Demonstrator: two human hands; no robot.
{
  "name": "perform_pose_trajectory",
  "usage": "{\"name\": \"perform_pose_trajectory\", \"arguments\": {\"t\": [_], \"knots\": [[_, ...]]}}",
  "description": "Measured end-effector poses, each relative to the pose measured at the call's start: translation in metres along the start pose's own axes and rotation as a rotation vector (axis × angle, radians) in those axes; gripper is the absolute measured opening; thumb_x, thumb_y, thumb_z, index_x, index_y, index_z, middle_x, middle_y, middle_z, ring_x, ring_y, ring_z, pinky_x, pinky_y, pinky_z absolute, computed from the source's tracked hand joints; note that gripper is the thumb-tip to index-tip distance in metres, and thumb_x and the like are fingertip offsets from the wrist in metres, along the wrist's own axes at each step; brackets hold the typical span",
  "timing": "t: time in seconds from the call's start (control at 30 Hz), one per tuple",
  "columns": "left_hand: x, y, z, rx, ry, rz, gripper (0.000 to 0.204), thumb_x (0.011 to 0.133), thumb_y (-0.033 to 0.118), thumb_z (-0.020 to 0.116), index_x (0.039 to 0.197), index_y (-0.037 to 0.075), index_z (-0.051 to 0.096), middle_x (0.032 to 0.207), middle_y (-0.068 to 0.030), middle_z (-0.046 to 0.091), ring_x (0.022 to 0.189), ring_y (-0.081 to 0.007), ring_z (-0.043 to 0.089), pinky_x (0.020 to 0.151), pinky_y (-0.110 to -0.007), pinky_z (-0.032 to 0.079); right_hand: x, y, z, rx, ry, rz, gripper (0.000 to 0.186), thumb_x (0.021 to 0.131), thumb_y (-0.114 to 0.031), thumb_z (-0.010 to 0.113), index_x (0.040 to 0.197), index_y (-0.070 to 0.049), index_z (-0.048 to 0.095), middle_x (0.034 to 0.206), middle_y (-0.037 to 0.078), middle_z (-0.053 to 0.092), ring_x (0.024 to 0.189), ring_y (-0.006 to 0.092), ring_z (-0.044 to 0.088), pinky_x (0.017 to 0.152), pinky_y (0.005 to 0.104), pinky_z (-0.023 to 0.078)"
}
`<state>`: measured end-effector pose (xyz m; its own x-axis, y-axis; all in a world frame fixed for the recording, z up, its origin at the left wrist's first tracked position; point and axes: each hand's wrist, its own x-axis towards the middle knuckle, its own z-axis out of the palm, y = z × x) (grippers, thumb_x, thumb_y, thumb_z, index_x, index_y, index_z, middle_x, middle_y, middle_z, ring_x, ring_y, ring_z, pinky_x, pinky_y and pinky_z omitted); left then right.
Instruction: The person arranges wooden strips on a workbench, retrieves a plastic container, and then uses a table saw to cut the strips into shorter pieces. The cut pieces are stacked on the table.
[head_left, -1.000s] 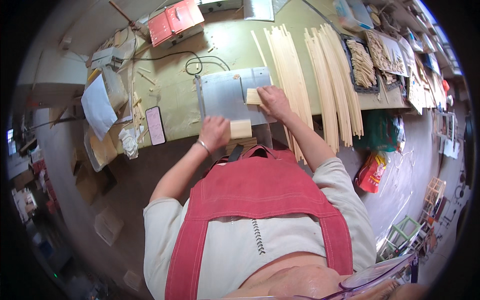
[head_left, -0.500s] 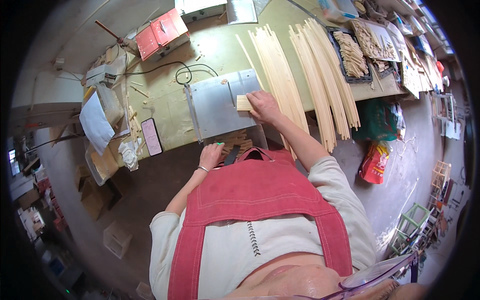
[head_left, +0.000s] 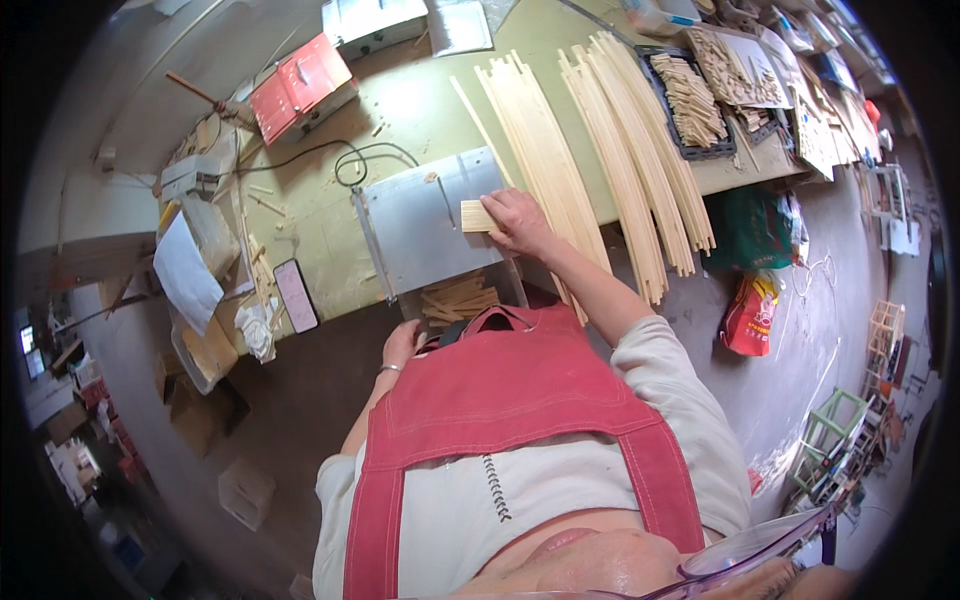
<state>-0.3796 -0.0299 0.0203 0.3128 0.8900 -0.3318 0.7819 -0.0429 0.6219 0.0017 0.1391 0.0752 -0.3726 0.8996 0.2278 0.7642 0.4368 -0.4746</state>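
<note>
My right hand (head_left: 517, 221) rests on a grey metal plate (head_left: 415, 235) set on the green workbench (head_left: 320, 215). It is closed on a small bundle of short pale wooden sticks (head_left: 477, 215) and presses them flat on the plate. My left hand (head_left: 400, 344) hangs below the bench's front edge, just left of a clear bin (head_left: 462, 297) that holds several short wood pieces. Its fingers are loose and I see nothing in it. A red apron covers my chest below both hands.
Long pale wooden strips (head_left: 545, 165) lie fanned to the right of the plate, with more of them (head_left: 640, 160) reaching over the bench edge. A black tray of short sticks (head_left: 690, 100), a red box (head_left: 302, 85), a black cable (head_left: 360, 160) and a phone (head_left: 296, 295) are also on the bench. Green and red bags (head_left: 748, 315) stand on the floor at right.
My left hand held a pale wood block at the bench edge; it has dropped down beside the bin and is now empty. My right hand stays on the stick bundle.
</note>
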Motion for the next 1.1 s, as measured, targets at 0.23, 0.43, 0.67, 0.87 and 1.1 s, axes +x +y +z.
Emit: {"name": "perform_pose_trajectory", "arguments": {"t": [0.23,0.43,0.67,0.87,1.1], "knots": [[-0.024,-0.018,0.009,-0.133,0.034,-0.211,0.034,0.091,0.015,0.072,0.122,0.004,0.066,0.105,-0.0148,0.07,0.095,-0.0318,0.072,0.081,-0.041,0.057,-0.024,0.075,-0.042,-0.092,0.241,0.356,0.062,0.074,-0.026,0.082,0.128,-0.005,0.059,0.119,0.016,0.063,0.114,0.0344,0.058,0.099,0.0463,0.048],[-0.033,-0.015,0.009,-0.195,-0.025,-0.327,0.033,0.093,0.014,0.07,0.123,0.003,0.066,0.109,-0.0172,0.071,0.097,-0.032,0.072,0.082,-0.04,0.057,-0.044,0.146,-0.062,-0.162,0.375,0.628,0.062,0.072,-0.026,0.084,0.125,-0.005,0.062,0.118,0.015,0.063,0.115,0.0333,0.057,0.1,0.0456,0.047],[-0.036,0.0,-0.003,-0.068,-0.065,-0.349,0.032,0.091,0.016,0.07,0.119,0.002,0.068,0.109,-0.0192,0.07,0.104,-0.0377,0.068,0.089,-0.043,0.053,-0.05,0.192,-0.073,-0.302,0.289,0.621,0.062,0.072,-0.028,0.084,0.125,-0.005,0.061,0.119,0.013,0.063,0.114,0.0317,0.057,0.096,0.045,0.048],[-0.035,0.01,-0.015,-0.08,-0.139,-0.443,0.034,0.09,0.019,0.07,0.117,0.0,0.068,0.11,-0.0208,0.07,0.102,-0.0388,0.066,0.088,-0.043,0.052,-0.047,0.222,-0.075,-0.326,0.234,0.645,0.061,0.074,-0.027,0.083,0.126,-0.005,0.06,0.119,0.013,0.063,0.114,0.0326,0.057,0.095,0.0457,0.048],[-0.038,0.029,-0.022,-0.127,-0.115,-0.58,0.051,0.085,0.031,0.076,0.124,0.0,0.067,0.117,-0.0216,0.07,0.109,-0.037,0.067,0.094,-0.042,0.052,-0.039,0.246,-0.068,-0.315,0.164,0.59,0.065,0.075,-0.023,0.082,0.133,-0.006,0.057,0.124,0.014,0.06,0.119,0.0326,0.055,0.099,0.045,0.046]]}}
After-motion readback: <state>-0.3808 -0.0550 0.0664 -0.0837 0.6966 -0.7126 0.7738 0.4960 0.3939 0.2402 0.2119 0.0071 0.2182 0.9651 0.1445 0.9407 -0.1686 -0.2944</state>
